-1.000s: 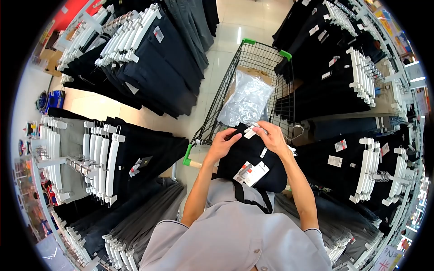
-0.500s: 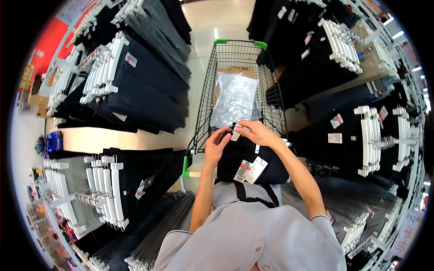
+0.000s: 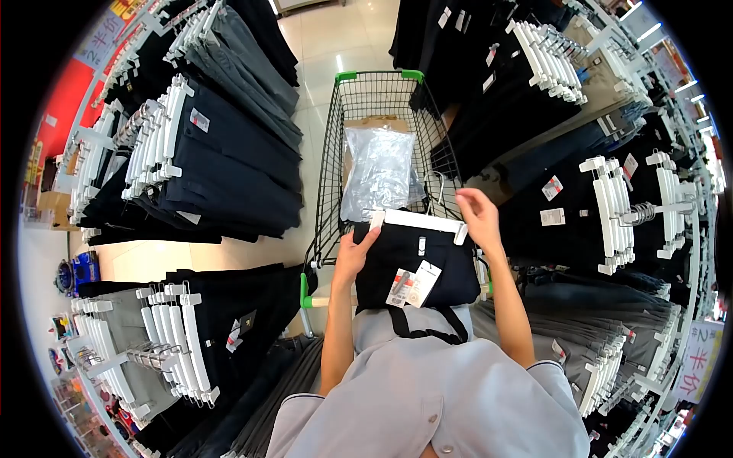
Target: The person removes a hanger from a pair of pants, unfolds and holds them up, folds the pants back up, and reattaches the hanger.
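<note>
Pinching one end of the white hanger (image 3: 420, 220) between thumb and fingers, the left hand (image 3: 353, 256) is the nearer; the right hand (image 3: 481, 221), loosely curled and seemingly holding nothing, hangs just beside the other end. The hanger's long axis runs crosswise from hand to hand, along the top edge of the dark folded garment (image 3: 456, 271), which lies between the forearms, paper tags (image 3: 424, 284) on it. Beyond the hands, plastic-wrapped packages (image 3: 379, 168) lie in the shopping cart (image 3: 413, 75).
</note>
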The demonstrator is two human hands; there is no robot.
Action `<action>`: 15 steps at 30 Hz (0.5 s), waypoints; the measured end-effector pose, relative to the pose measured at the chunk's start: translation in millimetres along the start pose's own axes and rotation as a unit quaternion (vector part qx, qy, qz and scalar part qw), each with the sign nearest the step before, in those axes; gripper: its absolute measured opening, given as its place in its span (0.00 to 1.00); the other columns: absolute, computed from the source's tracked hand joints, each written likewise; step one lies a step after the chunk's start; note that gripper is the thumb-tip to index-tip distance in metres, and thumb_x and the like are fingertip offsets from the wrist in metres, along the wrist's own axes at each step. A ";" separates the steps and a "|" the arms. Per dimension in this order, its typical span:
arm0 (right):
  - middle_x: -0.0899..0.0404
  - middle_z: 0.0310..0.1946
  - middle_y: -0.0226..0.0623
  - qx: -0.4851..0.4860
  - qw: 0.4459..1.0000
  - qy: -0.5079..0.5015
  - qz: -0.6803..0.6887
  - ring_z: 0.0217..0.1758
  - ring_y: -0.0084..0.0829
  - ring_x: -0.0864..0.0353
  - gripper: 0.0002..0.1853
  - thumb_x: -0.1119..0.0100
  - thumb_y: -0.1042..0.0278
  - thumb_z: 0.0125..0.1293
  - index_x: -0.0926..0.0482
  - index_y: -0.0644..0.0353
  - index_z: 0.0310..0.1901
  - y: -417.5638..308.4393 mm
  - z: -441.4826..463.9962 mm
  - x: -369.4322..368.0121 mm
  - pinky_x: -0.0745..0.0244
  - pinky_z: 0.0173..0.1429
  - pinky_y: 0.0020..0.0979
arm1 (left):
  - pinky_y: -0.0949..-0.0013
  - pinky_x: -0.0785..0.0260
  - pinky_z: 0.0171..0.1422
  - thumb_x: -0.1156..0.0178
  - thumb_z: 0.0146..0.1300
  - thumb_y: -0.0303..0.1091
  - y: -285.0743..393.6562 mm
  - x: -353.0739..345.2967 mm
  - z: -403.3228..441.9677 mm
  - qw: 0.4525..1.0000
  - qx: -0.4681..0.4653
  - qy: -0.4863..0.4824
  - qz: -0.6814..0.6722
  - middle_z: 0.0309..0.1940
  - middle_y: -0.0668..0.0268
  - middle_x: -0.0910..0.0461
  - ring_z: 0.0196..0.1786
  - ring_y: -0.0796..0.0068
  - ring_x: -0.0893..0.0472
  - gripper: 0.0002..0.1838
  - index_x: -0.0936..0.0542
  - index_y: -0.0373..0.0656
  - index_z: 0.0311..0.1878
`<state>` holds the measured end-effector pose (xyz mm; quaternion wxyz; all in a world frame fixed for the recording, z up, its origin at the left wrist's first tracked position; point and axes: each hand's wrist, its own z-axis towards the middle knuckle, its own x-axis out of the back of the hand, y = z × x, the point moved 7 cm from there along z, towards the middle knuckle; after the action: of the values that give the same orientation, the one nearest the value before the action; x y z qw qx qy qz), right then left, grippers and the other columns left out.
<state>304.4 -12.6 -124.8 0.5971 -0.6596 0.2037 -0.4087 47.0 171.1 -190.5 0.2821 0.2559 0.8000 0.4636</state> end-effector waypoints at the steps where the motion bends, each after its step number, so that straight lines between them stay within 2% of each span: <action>1: 0.13 0.40 0.33 -0.028 0.998 0.051 -0.009 0.42 0.21 0.17 0.11 0.34 0.67 0.74 0.16 0.64 0.51 19.4 -5.7 18.1 0.23 0.49 0.26 | 0.77 0.26 0.44 0.32 0.73 0.40 -1.5 0.7 1.2 1.000 -0.002 -0.001 -0.001 0.37 0.69 0.12 0.37 0.83 0.18 0.16 0.13 0.33 0.46; 3: 0.13 0.37 0.34 -0.086 0.991 0.075 -0.076 0.40 0.21 0.18 0.14 0.35 0.60 0.75 0.16 0.65 0.49 59.0 -19.1 42.5 0.23 0.47 0.27 | 0.75 0.24 0.47 0.32 0.73 0.40 -6.8 2.7 4.2 0.999 0.023 0.000 -0.030 0.40 0.67 0.12 0.39 0.81 0.16 0.16 0.14 0.33 0.50; 5: 0.14 0.34 0.34 -0.240 0.964 0.020 -0.113 0.38 0.21 0.19 0.22 0.38 0.50 0.76 0.16 0.66 0.47 134.2 -38.4 55.1 0.24 0.45 0.28 | 0.75 0.24 0.46 0.32 0.73 0.40 -14.4 6.4 8.9 0.999 0.024 0.014 -0.029 0.39 0.67 0.12 0.39 0.81 0.16 0.16 0.14 0.33 0.47; 6: 0.15 0.32 0.34 -0.268 0.960 -0.019 -0.080 0.36 0.23 0.19 0.27 0.42 0.43 0.77 0.16 0.68 0.44 141.0 -45.5 46.2 0.24 0.45 0.30 | 0.74 0.25 0.46 0.32 0.72 0.41 -14.9 8.4 9.6 0.999 0.026 0.032 -0.029 0.37 0.67 0.12 0.39 0.80 0.16 0.16 0.13 0.34 0.44; 9: 0.17 0.31 0.34 -0.316 0.943 -0.095 -0.049 0.36 0.26 0.19 0.27 0.43 0.45 0.77 0.16 0.69 0.45 147.5 -57.9 36.0 0.24 0.46 0.31 | 0.73 0.24 0.47 0.32 0.73 0.41 -17.7 9.1 8.3 0.997 0.036 0.055 -0.040 0.40 0.65 0.12 0.41 0.78 0.15 0.17 0.14 0.34 0.48; 10: 0.15 0.34 0.36 -0.298 0.941 -0.120 -0.106 0.37 0.28 0.18 0.27 0.42 0.45 0.76 0.16 0.69 0.48 142.8 -57.3 33.2 0.23 0.45 0.31 | 0.72 0.24 0.49 0.33 0.73 0.41 -19.6 9.3 7.3 0.996 0.041 0.057 -0.050 0.44 0.64 0.12 0.43 0.76 0.15 0.18 0.16 0.33 0.53; 11: 0.13 0.38 0.40 -0.274 0.945 -0.117 -0.137 0.40 0.29 0.16 0.27 0.40 0.46 0.75 0.15 0.69 0.51 137.1 -55.9 28.5 0.22 0.45 0.32 | 0.72 0.24 0.49 0.33 0.73 0.41 -19.2 8.3 5.9 0.997 0.038 0.048 -0.046 0.44 0.64 0.12 0.43 0.76 0.15 0.18 0.16 0.33 0.53; 13: 0.11 0.42 0.42 -0.222 0.948 -0.182 -0.135 0.43 0.31 0.15 0.27 0.37 0.46 0.72 0.16 0.68 0.54 151.7 -50.3 13.0 0.21 0.46 0.33 | 0.72 0.24 0.50 0.34 0.74 0.40 -19.8 8.3 4.9 0.995 0.041 0.054 -0.067 0.45 0.64 0.13 0.44 0.76 0.15 0.19 0.17 0.33 0.56; 15: 0.11 0.44 0.42 -0.273 0.941 -0.189 -0.065 0.45 0.31 0.15 0.28 0.33 0.47 0.70 0.17 0.67 0.57 157.5 -53.0 5.1 0.21 0.47 0.33 | 0.72 0.24 0.50 0.34 0.74 0.40 -23.3 10.2 7.6 0.996 0.022 0.049 -0.074 0.46 0.64 0.13 0.44 0.75 0.15 0.18 0.17 0.33 0.56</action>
<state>300.5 -81.5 -276.0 0.3939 -0.8740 0.1478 -0.2432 41.6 172.3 -216.4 0.2703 0.1793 0.8396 0.4358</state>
